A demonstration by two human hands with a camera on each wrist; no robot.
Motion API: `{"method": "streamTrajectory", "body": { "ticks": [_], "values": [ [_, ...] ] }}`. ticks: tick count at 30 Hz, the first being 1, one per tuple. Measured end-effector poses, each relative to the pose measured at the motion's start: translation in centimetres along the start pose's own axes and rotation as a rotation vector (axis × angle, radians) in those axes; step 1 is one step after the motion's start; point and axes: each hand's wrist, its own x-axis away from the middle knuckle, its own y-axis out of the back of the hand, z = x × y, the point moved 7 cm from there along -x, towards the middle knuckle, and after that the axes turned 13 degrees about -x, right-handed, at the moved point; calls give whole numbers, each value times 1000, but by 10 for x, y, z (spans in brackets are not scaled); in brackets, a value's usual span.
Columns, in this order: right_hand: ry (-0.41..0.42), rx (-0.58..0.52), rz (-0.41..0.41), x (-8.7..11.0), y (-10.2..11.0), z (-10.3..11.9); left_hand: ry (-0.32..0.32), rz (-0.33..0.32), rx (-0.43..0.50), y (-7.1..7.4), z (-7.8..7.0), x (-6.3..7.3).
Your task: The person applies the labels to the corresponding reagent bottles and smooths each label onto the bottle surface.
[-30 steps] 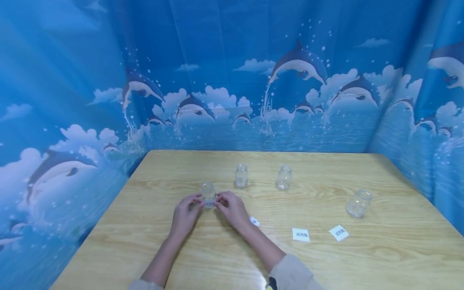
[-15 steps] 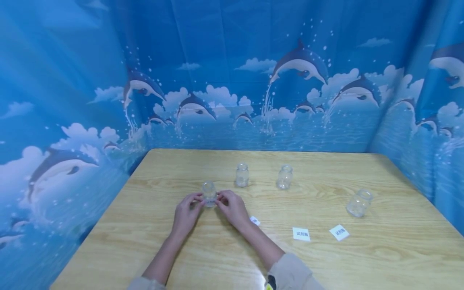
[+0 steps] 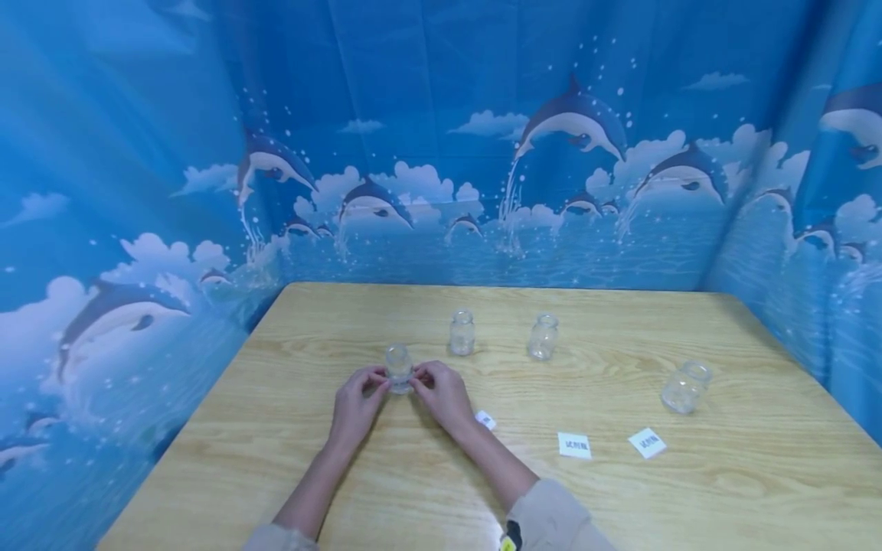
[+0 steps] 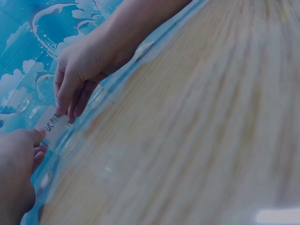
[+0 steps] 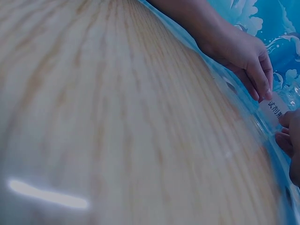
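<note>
A small clear glass jar stands upright on the table between both hands. Against its front lies a white paper label with dark printed characters, seen also in the right wrist view as a tilted label. My left hand pinches the label's left edge between thumb and fingers. At the opposite edge, the thumb and fingers of my right hand pinch it too, right beside the glass. The fingertips cover the label's ends.
Two more glass jars stand behind, one jar nearer and another jar to its right. A further jar is at the right. White labels lie in front, one partly beside the right forearm. A dolphin-print curtain surrounds the wooden table.
Both hands stay at the jar with only slight finger movement. The dark print at the jar's lower front shows less in the head view now. The head view has shifted slightly.
</note>
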Motion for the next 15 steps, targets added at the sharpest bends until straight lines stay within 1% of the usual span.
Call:
{"method": "streamTrajectory", "body": {
  "ticks": [3, 6, 9, 12, 15],
  "values": [
    [-10, 11, -13, -1, 1, 0, 24, 5, 0, 0, 0, -1],
    [-12, 16, -19, -1, 1, 0, 63, 14, 17, -1, 1, -2],
    [6, 19, -28, -1, 1, -1, 98, 21, 42, -1, 4, -3],
    [23, 18, -40, -1, 0, -1, 123, 29, 102, -2, 7, -4],
    [32, 8, -49, -1, 0, -2, 120, 38, 182, -3, 9, -5]
  ]
}}
